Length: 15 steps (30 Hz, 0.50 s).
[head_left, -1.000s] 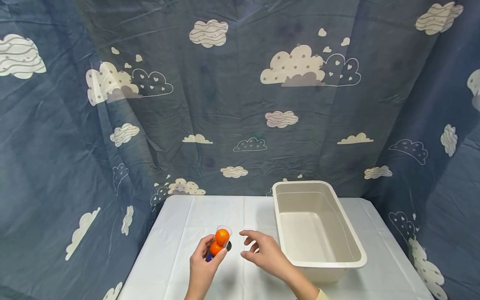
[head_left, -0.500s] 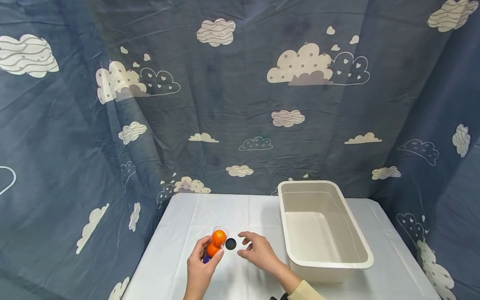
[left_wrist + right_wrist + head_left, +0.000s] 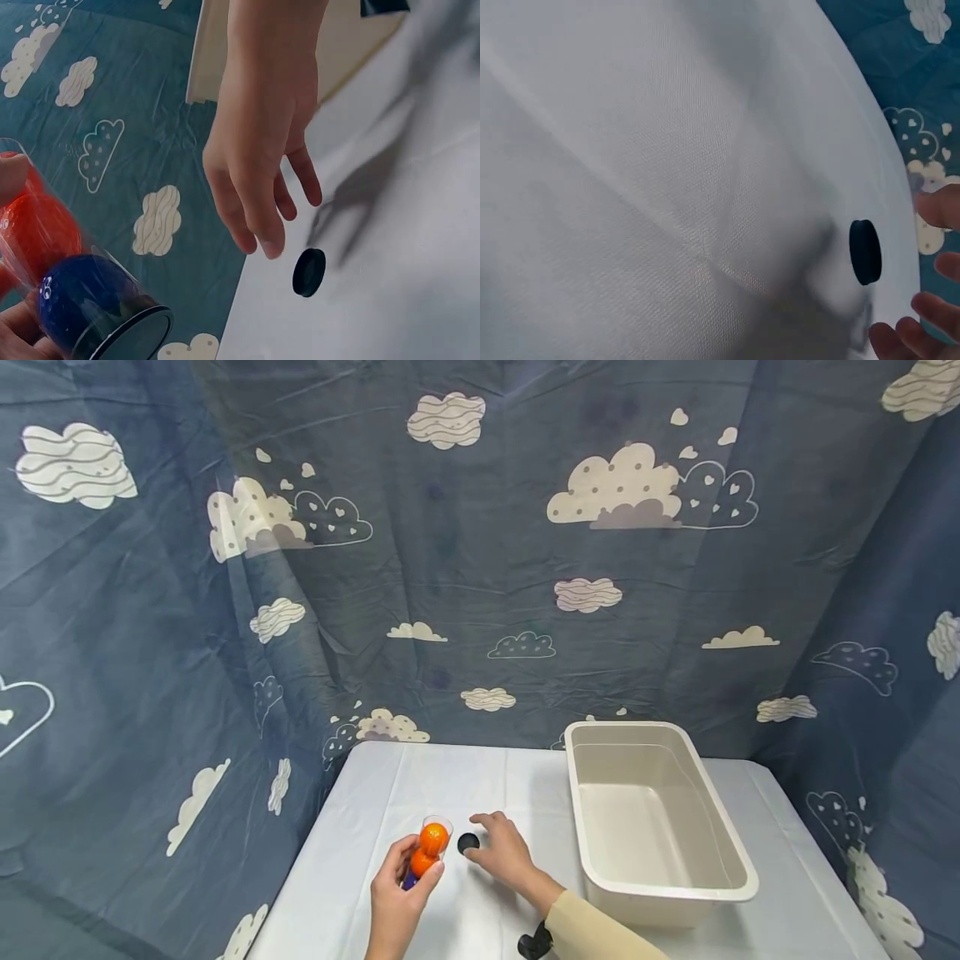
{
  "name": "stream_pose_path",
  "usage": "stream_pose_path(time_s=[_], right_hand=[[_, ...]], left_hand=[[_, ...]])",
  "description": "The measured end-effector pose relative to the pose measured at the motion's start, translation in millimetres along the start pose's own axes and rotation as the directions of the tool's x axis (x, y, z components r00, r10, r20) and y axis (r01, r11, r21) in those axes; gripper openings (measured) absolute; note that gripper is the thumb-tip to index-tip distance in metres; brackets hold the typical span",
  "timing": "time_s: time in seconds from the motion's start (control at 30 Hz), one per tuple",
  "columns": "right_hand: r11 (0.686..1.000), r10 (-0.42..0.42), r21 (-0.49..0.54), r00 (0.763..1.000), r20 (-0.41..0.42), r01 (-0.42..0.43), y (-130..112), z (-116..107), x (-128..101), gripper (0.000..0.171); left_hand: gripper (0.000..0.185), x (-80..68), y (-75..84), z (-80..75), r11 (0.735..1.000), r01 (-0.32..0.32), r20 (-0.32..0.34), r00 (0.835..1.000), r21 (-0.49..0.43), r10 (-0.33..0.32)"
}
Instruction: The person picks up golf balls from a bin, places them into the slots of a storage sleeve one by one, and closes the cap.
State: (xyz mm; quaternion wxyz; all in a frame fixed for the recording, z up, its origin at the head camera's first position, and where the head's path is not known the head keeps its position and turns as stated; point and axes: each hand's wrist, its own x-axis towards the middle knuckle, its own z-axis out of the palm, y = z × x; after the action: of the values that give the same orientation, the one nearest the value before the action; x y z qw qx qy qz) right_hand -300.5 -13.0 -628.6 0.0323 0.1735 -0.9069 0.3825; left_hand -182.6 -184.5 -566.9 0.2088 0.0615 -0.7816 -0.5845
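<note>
Left hand [image 3: 397,893] grips a clear tube [image 3: 424,853] holding two orange balls above a blue one, over the table's [image 3: 360,827] near-left part. Right hand [image 3: 501,853], fingers relaxed, hovers beside a black cap [image 3: 468,842].

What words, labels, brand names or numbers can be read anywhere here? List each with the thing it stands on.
None: no readable text in any view.
The clear tube held in the left hand, with its orange and blue balls, shows no label.
The black cap under the right hand is plain.
The cream bin bears no mark.
The blue backdrop carries only cloud and heart prints, no lettering.
</note>
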Motion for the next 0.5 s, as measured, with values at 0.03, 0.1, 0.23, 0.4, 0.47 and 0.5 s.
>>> stream_pose_path(time_s=[0.03,0.1,0.23,0.4,0.47,0.5], right_hand=[[1.000,0.004,-0.015,1.000,-0.002,-0.004,0.7,2.1,2.8,0.055],[0.999,0.013,-0.037,1.000,0.004,-0.013,2.2,6.1,7.6,0.059],[0.995,0.027,-0.094,0.999,0.020,-0.025,10.2,17.9,12.6,0.063],[0.990,0.025,-0.142,1.000,0.013,-0.023,17.0,28.9,12.0,0.063],[0.989,0.015,-0.149,1.000,0.008,-0.014,18.1,31.2,12.6,0.061],[0.988,0.012,-0.153,1.000,0.007,-0.011,18.7,32.4,13.1,0.059]], left_hand=[[0.047,0.3,0.0,-0.2,1.000,0.004,-0.002,1.000,-0.002,-0.004],[0.047,1.3,0.1,-0.2,1.000,0.018,-0.009,1.000,0.002,-0.018],[0.047,2.8,-1.2,-0.1,1.000,0.031,-0.020,0.999,0.000,-0.031],[0.048,2.2,-3.2,-1.1,0.999,0.035,-0.021,0.999,0.005,-0.035],[0.048,2.4,-4.6,-1.9,0.999,0.032,-0.024,0.999,0.002,-0.032],[0.048,2.8,-5.0,-2.1,0.999,0.032,-0.026,0.999,0.002,-0.032]])
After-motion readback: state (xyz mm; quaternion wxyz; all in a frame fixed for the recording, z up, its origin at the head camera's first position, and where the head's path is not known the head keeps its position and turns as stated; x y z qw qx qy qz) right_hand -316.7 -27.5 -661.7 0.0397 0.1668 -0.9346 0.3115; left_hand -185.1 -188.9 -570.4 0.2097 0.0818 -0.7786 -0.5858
